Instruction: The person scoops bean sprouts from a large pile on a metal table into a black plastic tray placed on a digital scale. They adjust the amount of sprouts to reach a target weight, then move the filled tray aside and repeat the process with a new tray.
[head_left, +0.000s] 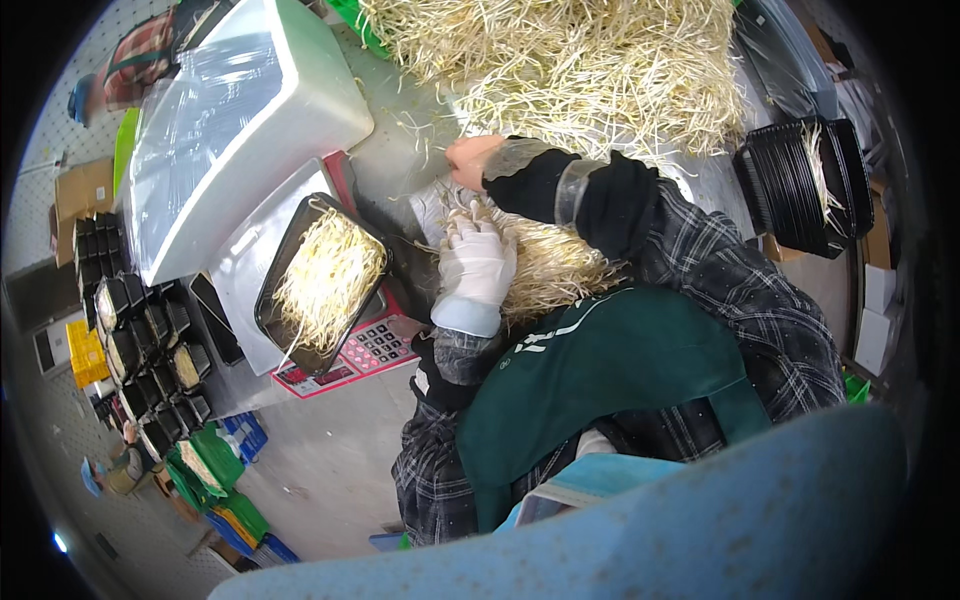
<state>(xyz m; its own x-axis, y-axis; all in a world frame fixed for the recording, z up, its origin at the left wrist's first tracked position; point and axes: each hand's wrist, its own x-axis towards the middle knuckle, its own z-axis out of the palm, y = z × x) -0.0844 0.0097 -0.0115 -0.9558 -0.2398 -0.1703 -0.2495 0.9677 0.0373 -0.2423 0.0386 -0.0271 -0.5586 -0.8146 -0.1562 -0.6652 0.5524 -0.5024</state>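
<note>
My left hand (474, 259), in a whitish glove, lies at the left end of a small heap of bean sprouts (559, 259) close to the green apron. Its fingers are bent among the sprouts; whether they grip any is not clear. Just beyond it my right hand (469, 161), with skin showing, is bent at the wrist, its fingertips hidden. A large pile of bean sprouts (600, 67) covers the far side of the metal table. Left of my hands, a black plastic tray (262, 300) filled with sprouts sits tilted on a red-edged digital scale (379, 345).
A white foam box (322, 97) with clear film stands at the upper left, a dark phone (217, 315) below it. Stacked black trays (795, 187) are at the right. Filled trays (150, 352) and green crates (206, 465) lie farther left. Two people are in the left background.
</note>
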